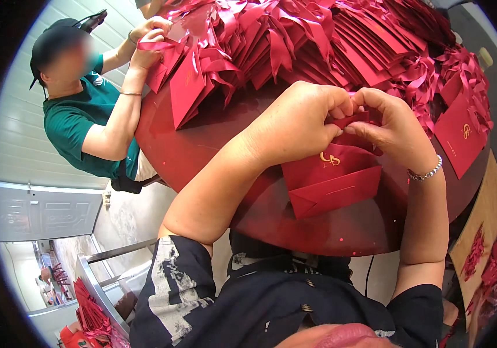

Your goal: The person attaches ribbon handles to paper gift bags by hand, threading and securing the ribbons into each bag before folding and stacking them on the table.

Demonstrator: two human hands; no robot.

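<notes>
A dark red paper gift bag [334, 182] with a gold emblem lies on the round table in front of me, its folded bottom toward me. Above its top edge, my left hand [312, 119] and my right hand [389, 123] meet with fingertips pinched. Both are closed on the red ribbon [357, 118] at the mouth of the bag. Most of the ribbon is hidden behind my fingers, so I cannot tell whether it is knotted. A beaded bracelet [427, 170] circles my right wrist.
Many flat red bags [353, 43] with ribbons are heaped across the far side of the glossy red table [208, 148]. Another bag [460, 136] lies at the right. A person in a green shirt [83, 119] handles a ribboned bag at the left. Wooden board [483, 214] stands lower right.
</notes>
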